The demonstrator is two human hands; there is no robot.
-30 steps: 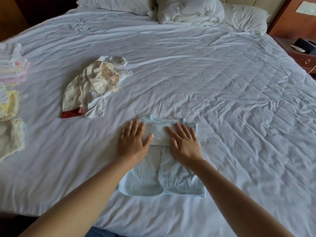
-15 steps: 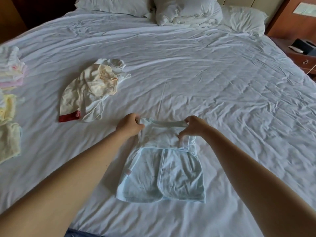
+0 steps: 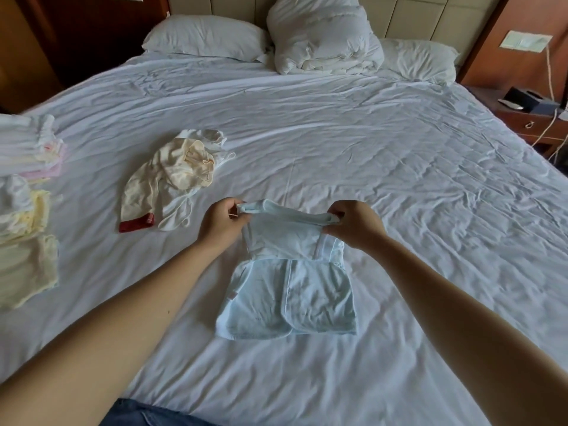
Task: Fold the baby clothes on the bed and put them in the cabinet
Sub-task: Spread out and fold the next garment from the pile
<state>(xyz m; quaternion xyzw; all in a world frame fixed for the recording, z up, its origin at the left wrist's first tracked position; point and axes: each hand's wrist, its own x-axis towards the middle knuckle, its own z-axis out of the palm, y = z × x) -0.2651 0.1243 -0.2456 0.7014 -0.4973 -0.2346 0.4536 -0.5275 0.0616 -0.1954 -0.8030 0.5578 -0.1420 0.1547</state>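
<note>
Left hand (image 3: 222,221) and right hand (image 3: 353,224) each pinch a far corner of the blue garment (image 3: 289,290); its long axis runs toward the person, fold direction.

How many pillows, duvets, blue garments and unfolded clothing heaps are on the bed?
pillows: 2
duvet: 1
blue garment: 1
unfolded heap: 1
total: 5
</note>
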